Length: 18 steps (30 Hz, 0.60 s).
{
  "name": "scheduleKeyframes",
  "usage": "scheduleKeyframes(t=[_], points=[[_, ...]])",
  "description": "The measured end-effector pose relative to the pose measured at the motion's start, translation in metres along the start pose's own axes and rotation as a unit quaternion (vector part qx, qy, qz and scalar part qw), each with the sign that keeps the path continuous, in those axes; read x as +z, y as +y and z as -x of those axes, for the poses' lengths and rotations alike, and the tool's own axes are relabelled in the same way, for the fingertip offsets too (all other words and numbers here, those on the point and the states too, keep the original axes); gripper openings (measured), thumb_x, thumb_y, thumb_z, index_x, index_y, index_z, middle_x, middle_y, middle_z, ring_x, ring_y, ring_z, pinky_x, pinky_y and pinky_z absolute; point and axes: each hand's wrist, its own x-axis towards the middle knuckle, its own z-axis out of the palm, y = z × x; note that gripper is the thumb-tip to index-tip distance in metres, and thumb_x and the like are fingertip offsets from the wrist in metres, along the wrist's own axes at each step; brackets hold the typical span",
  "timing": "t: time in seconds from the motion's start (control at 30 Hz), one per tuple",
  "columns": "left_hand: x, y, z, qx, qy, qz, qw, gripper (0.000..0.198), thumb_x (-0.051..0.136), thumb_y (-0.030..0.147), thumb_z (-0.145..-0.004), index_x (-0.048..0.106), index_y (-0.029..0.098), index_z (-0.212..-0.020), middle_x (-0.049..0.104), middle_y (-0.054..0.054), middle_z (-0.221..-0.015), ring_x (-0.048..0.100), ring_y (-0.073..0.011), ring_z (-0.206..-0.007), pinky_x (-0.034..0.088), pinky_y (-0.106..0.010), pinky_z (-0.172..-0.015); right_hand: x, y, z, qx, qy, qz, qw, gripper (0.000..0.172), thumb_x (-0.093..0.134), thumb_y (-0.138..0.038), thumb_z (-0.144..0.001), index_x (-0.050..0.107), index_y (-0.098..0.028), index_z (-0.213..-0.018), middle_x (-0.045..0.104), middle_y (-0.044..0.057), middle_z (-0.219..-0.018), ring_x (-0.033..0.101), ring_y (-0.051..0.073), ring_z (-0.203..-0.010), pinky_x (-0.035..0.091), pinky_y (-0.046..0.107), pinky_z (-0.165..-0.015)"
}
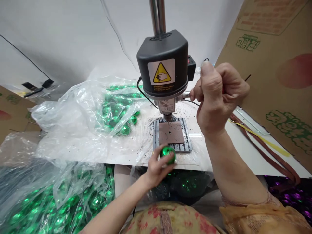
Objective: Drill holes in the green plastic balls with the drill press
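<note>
My left hand (156, 167) holds a shiny green faceted piece (168, 155) between thumb and fingers, just in front of the drill press base (188, 138). My right hand (216, 94) is wrapped round the feed handle (187, 94) on the right side of the black drill press (162, 55); most of the handle is hidden by my fingers. Under the chuck (167, 117), a brownish square board (163, 130) with a small dark hole lies on the slotted metal base. Dark shavings are scattered around the base.
Left of the press, a clear plastic bag (63, 110) spills several green faceted pieces (125, 130) onto the white table (107, 154). Another bag of green pieces (58, 208) sits below at left. Cardboard boxes (273, 87) stand at right, beside brown straps (270, 156) and purple pieces (290, 198).
</note>
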Motion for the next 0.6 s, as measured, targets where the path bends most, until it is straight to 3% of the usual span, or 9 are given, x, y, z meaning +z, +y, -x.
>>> scheduleKeyframes(t=[0.1,0.13,0.2,0.23,0.3,0.33,0.43,0.5,0.6], points=[[-0.002,0.005,0.057,0.116,-0.188,-0.018,0.975,0.051,0.074,0.027,-0.084,0.061,0.045,-0.130,0.055,-0.009,-0.143,0.064,-0.0305,-0.116,0.058,-0.046,-0.092,0.000,0.000,0.002,-0.011,0.000,0.007,1.000,0.043,0.059,-0.021,-0.091,0.031,-0.023,-0.059,0.029,-0.008,-0.051,0.037,0.005,-0.041,0.029,0.026,-0.044],[0.000,0.003,0.071,0.123,-0.248,-0.024,0.961,0.050,0.074,0.030,-0.083,0.061,0.046,-0.129,0.057,-0.009,-0.143,0.065,-0.0311,-0.115,0.058,-0.047,-0.092,-0.001,0.001,0.002,-0.017,0.001,0.008,1.000,0.043,0.059,-0.022,-0.091,0.031,-0.023,-0.059,0.029,-0.008,-0.051,0.036,0.004,-0.040,0.029,0.026,-0.044],[0.005,-0.003,0.090,0.071,-0.335,-0.040,0.939,0.049,0.072,0.034,-0.085,0.061,0.047,-0.130,0.059,-0.009,-0.142,0.065,-0.0328,-0.115,0.057,-0.049,-0.094,-0.001,0.002,0.003,-0.024,0.005,0.007,1.000,0.043,0.060,-0.024,-0.091,0.030,-0.023,-0.060,0.027,-0.008,-0.051,0.034,0.005,-0.040,0.030,0.027,-0.044],[0.007,-0.007,0.095,0.023,-0.350,-0.049,0.935,0.047,0.070,0.035,-0.086,0.061,0.045,-0.131,0.059,-0.010,-0.142,0.065,-0.0340,-0.116,0.056,-0.051,-0.095,-0.001,0.003,0.004,-0.025,0.006,0.004,1.000,0.044,0.061,-0.025,-0.090,0.030,-0.023,-0.060,0.027,-0.008,-0.051,0.034,0.006,-0.040,0.030,0.028,-0.043],[0.009,-0.012,0.097,-0.055,-0.344,-0.049,0.936,0.044,0.065,0.036,-0.089,0.060,0.044,-0.133,0.060,-0.009,-0.142,0.066,-0.0350,-0.115,0.056,-0.054,-0.094,-0.002,0.006,0.004,-0.022,0.011,0.001,1.000,0.046,0.063,-0.030,-0.090,0.030,-0.023,-0.059,0.027,-0.007,-0.050,0.035,0.008,-0.040,0.030,0.030,-0.043],[0.008,-0.013,0.094,-0.063,-0.337,-0.038,0.939,0.043,0.062,0.035,-0.091,0.060,0.044,-0.132,0.062,-0.008,-0.140,0.067,-0.0342,-0.112,0.057,-0.054,-0.092,-0.002,0.007,0.005,-0.019,0.015,-0.002,1.000,0.047,0.064,-0.031,-0.089,0.029,-0.023,-0.058,0.027,-0.007,-0.050,0.034,0.008,-0.040,0.029,0.030,-0.042],[-0.002,-0.013,0.073,0.010,-0.312,0.009,0.950,0.037,0.062,0.032,-0.088,0.066,0.045,-0.122,0.068,-0.004,-0.132,0.071,-0.0304,-0.103,0.061,-0.050,-0.084,-0.003,0.008,0.005,-0.019,0.024,-0.018,0.999,0.047,0.066,-0.026,-0.087,0.030,-0.023,-0.056,0.029,-0.007,-0.048,0.033,0.008,-0.039,0.026,0.031,-0.041],[-0.013,-0.017,0.043,0.042,-0.233,0.009,0.972,0.031,0.060,0.026,-0.087,0.069,0.040,-0.113,0.072,-0.004,-0.121,0.071,-0.0281,-0.101,0.061,-0.049,-0.082,-0.003,0.008,0.005,-0.028,0.022,-0.026,0.999,0.046,0.065,-0.022,-0.087,0.032,-0.023,-0.055,0.032,-0.007,-0.047,0.034,0.008,-0.039,0.026,0.032,-0.041],[-0.033,-0.044,-0.025,-0.029,-0.063,-0.045,0.997,0.025,0.050,0.016,-0.089,0.069,0.025,-0.102,0.073,-0.009,-0.104,0.068,-0.0259,-0.103,0.058,-0.048,-0.090,-0.002,0.007,0.005,-0.034,0.019,-0.033,0.999,0.045,0.064,-0.020,-0.087,0.033,-0.022,-0.054,0.033,-0.007,-0.046,0.033,0.006,-0.039,0.027,0.031,-0.042]])
